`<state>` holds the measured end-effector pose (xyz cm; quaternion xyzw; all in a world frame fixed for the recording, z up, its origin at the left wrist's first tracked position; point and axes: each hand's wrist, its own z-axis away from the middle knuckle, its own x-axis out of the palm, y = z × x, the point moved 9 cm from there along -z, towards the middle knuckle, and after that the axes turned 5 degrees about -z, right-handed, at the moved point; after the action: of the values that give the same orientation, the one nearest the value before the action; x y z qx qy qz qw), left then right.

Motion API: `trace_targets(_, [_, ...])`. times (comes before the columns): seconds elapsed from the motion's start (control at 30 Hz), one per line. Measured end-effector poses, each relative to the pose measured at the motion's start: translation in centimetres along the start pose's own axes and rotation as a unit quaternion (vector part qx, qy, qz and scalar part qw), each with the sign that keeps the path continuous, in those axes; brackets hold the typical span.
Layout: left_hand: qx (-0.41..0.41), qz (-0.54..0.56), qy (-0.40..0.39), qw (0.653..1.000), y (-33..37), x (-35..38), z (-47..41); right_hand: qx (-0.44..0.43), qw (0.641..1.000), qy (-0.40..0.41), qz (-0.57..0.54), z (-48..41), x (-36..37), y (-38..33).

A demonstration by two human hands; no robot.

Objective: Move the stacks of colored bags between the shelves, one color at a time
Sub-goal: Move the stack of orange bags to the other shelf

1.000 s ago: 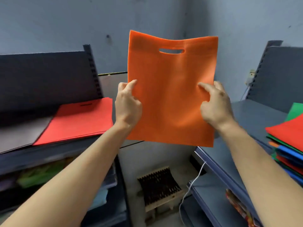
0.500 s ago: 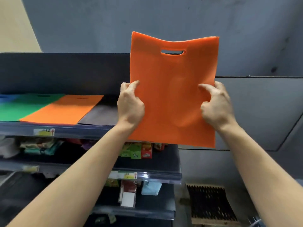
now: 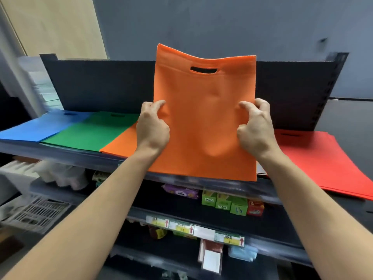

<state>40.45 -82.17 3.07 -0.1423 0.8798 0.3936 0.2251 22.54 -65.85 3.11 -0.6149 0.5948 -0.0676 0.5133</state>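
Two bare forearms rise from the lower corners of the frame and meet at the centre, where both hands hold a flat orange bag (image 3: 203, 138) upright in the air. The left hand (image 3: 153, 126) pinches the bag's left edge about halfway up, with the thumb lying on the near face and pointing up and to the right, and the knuckles bent. The right hand (image 3: 256, 128) mirrors it on the right edge, thumb pointing up and to the left, fingers curled, wrist angled inward. Each grip is narrow and closed on the bag, and the fabric puckers a little between the two thumbs. The bag's cut-out handle slot is at its top. Its lower edge hangs in front of the rim of the top shelf (image 3: 60, 154); whether they touch cannot be told. Flat stacks of bags lie side by side on that shelf: a blue stack (image 3: 40, 126) at the left of the frame, a green stack (image 3: 90, 132) just beside it, an orange stack (image 3: 121, 144) partly hidden behind the left hand, and a red stack (image 3: 327, 160) at the right. A dark back panel (image 3: 101, 85) stands behind them. On the shelf below sit small green and red boxes (image 3: 224, 203), with price labels (image 3: 193, 229) on a rim beneath them. A blurred white wire basket (image 3: 36, 213) shows at the lower left.
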Motion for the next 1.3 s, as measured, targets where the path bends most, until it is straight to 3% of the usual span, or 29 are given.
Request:
trace_targets(0.53, [-0.079,-0.092,-0.018,0.992,-12.8,-2.4,-8.6,0.0,0.991,-0.127,-0.038,-6.8,16.4,-4.1])
trace_targets(0.73, [-0.075,-0.092,-0.106,0.987,-17.3,1.2,-12.6,0.036,0.992,-0.119,0.002,-8.4,20.5,-3.5])
trace_targets(0.97, [-0.054,-0.142,-0.264,0.952,-22.4,6.1,-14.7,0.129,0.977,-0.146,0.087,-7.9,25.7,-1.3])
trace_targets(1.3, [-0.026,-0.226,-0.342,0.912,-25.8,8.7,-14.6,0.209,0.932,-0.183,0.234,-6.4,27.9,1.1])
